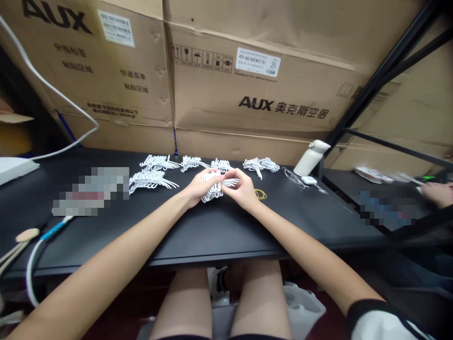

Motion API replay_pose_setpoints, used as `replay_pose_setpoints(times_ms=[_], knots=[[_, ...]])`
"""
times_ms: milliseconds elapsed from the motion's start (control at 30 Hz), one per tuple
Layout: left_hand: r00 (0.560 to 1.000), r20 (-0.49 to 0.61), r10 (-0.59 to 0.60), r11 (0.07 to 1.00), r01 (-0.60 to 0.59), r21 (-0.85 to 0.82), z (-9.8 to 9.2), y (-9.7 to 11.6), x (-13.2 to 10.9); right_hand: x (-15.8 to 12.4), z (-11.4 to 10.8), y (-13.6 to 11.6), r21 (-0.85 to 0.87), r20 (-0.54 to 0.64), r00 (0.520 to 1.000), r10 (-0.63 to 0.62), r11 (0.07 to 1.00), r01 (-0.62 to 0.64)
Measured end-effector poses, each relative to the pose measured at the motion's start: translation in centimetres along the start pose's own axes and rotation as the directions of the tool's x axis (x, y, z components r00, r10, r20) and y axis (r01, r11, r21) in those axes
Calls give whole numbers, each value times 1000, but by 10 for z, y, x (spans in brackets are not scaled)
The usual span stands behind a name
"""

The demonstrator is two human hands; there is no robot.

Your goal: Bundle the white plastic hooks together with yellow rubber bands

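My left hand (198, 186) wraps around a bundle of white wire hooks (213, 191) just above the black table. From the other side, my right hand (243, 190) grips the straight ends of the same bundle, its thumb and fingers closed on them. The curled ends hang below my left fingers. Right behind my hands lies another hook bundle (221, 164). Further bundles rest to the left, one at the back (157, 162) and one closer (150, 181). By my right wrist, yellow rubber bands (261, 194) lie partly hidden.
Large cardboard boxes (212, 104) wall off the back of the black table (219, 236). A white bottle (311, 158), glasses (293, 178) and a small white case (309, 180) stand at the right. White cable (31, 264) runs on the left. Another person's hand (437, 192) shows far right.
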State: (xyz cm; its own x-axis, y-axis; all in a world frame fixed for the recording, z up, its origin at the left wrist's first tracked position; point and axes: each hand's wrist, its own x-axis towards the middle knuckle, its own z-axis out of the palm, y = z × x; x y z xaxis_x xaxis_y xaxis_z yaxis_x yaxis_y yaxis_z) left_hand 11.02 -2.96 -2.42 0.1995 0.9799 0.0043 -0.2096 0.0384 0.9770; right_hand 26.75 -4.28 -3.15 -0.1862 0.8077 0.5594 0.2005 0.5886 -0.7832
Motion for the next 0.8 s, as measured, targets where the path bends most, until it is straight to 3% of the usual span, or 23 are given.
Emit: replay_pose_setpoints(times_ms=[133, 200, 333, 533, 633, 733, 800], knots=[[995, -88, 45, 999, -46, -4, 3, -1, 2, 1, 2, 3, 42, -89, 991, 97, 995, -93], [993, -105, 48, 999, -50, -16, 5, -1, 2, 3, 3, 6, 79, -72, 981, 181, 981, -175], [991, -119, 58, 993, -69, -95, 7, 1, 1, 5, 7, 8, 251, 204, 913, 353, 883, -397], [952, -300, 54, 945, -145, -292, 1, 4, 7, 3, 5, -3, 330, 534, 726, 434, 683, -651], [935, -350, 56, 930, -176, -323, 0, 6, 8, 4, 1, -6, 407, 576, 680, 453, 563, -720], [945, -323, 43, 931, -155, -330, 2, 7, 6, 6, -2, -4, 497, 582, 655, 482, 426, -756], [956, -294, 19, 937, -120, -329, 4, 9, 5, 6, -2, -2, 508, 572, 654, 495, 413, -756]])
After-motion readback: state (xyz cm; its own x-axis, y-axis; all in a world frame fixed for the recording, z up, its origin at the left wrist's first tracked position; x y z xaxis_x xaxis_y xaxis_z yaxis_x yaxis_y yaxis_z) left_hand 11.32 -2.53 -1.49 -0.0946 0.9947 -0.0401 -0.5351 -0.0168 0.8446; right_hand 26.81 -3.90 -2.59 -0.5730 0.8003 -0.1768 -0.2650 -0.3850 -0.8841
